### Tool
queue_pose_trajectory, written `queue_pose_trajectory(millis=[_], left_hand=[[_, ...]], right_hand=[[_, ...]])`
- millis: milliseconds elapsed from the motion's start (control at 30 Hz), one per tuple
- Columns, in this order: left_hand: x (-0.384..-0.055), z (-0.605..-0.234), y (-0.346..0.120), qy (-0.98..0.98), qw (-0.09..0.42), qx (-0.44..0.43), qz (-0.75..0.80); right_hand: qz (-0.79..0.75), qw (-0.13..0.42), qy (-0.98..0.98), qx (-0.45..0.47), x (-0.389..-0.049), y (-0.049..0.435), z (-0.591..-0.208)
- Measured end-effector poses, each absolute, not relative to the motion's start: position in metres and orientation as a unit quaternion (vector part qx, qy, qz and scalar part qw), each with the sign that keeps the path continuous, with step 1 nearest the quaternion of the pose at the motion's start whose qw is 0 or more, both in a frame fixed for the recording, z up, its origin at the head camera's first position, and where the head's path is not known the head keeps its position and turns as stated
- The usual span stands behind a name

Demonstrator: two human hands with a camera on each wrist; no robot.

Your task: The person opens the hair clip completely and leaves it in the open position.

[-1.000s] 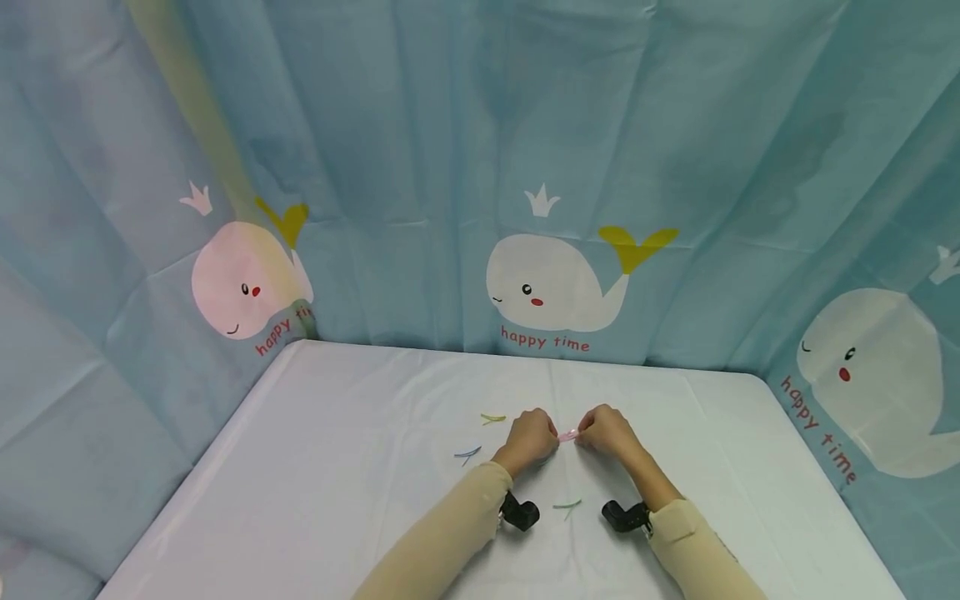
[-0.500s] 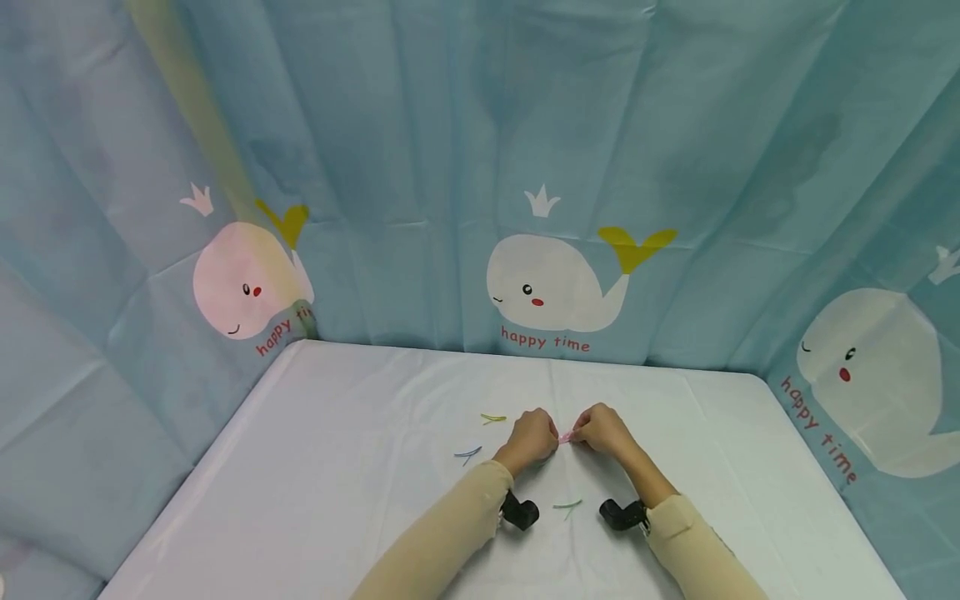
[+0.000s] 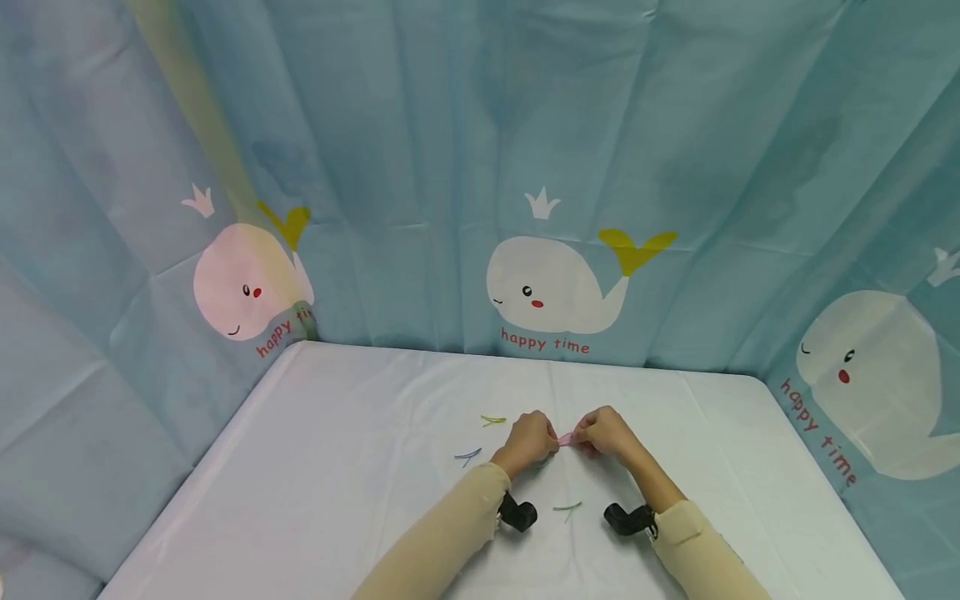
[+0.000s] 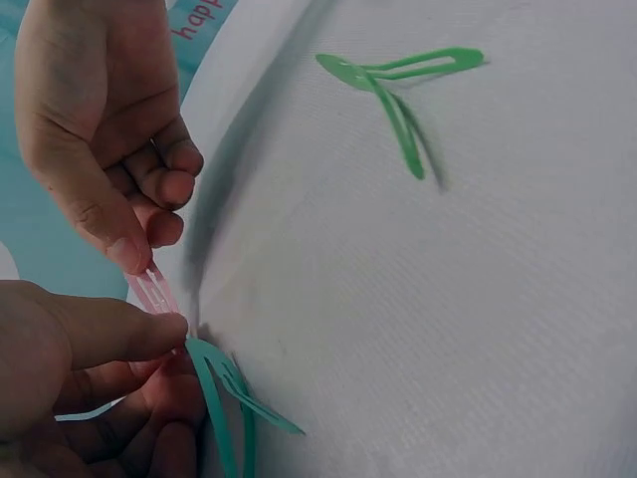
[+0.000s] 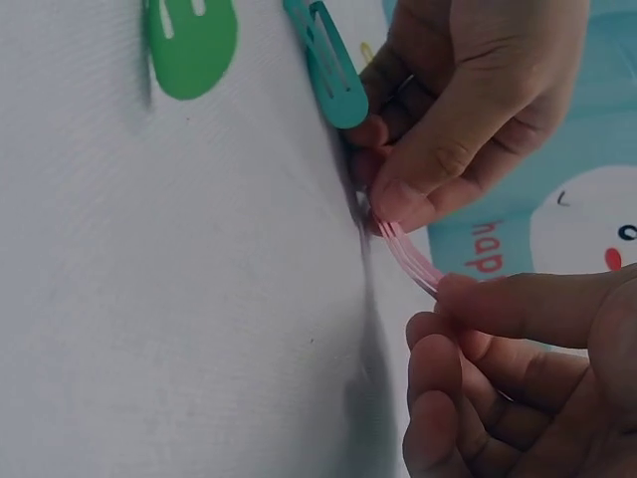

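Note:
A pink snap hair clip (image 3: 566, 439) is stretched between my two hands above the table. My left hand (image 3: 531, 438) pinches one end between thumb and fingers, and my right hand (image 3: 606, 432) pinches the other. In the right wrist view the pink clip (image 5: 406, 251) looks bowed. Right beside my left fingers, a teal snap clip (image 4: 207, 366) lies on the cloth with its parts spread; in the head view that hand mostly hides it. Closer to me lies a green snap clip (image 3: 567, 507), also sprung apart.
Left of my hands lie a blue clip (image 3: 468, 455) and, farther back, a yellow clip (image 3: 492, 419). A white cloth covers the table (image 3: 337, 500). Blue whale-print curtains (image 3: 420, 167) rise behind and at both sides. Each wrist carries a black camera (image 3: 628, 518).
My right hand shifts slightly toward the left and then back a little, and the pink clip's visible face turns and bends. The left hand and the other clips stay nearly in place.

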State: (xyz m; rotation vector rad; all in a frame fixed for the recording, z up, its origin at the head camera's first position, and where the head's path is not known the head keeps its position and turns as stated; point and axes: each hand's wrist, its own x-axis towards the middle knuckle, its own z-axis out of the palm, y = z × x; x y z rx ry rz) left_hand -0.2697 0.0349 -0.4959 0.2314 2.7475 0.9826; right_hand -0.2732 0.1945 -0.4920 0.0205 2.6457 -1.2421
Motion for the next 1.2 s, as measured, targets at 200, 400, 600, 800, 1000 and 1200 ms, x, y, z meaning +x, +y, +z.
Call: queue_pose_trajectory(millis=[200, 400, 600, 800, 1000, 1200], left_hand=[[-0.271, -0.494, 0.035, 0.932, 0.109, 0.070, 0.339], [-0.271, -0.493, 0.031, 0.929, 0.094, 0.077, 0.349], [-0.272, -0.491, 0.028, 0.929, 0.079, 0.094, 0.348], [-0.270, -0.482, 0.027, 0.921, 0.092, 0.091, 0.368], [-0.266, -0.477, 0.026, 0.917, 0.084, 0.100, 0.377], [-0.263, -0.475, 0.024, 0.909, 0.063, 0.107, 0.398]], right_hand=[[-0.439, 0.109, 0.892, 0.011, -0.274, 0.195, -0.490], [-0.450, 0.106, 0.887, -0.010, -0.274, 0.196, -0.488], [-0.473, 0.111, 0.874, -0.033, -0.276, 0.199, -0.489], [-0.489, 0.108, 0.865, -0.034, -0.274, 0.201, -0.485], [-0.503, 0.107, 0.857, -0.040, -0.270, 0.204, -0.482], [-0.527, 0.103, 0.843, -0.038, -0.264, 0.206, -0.477]])
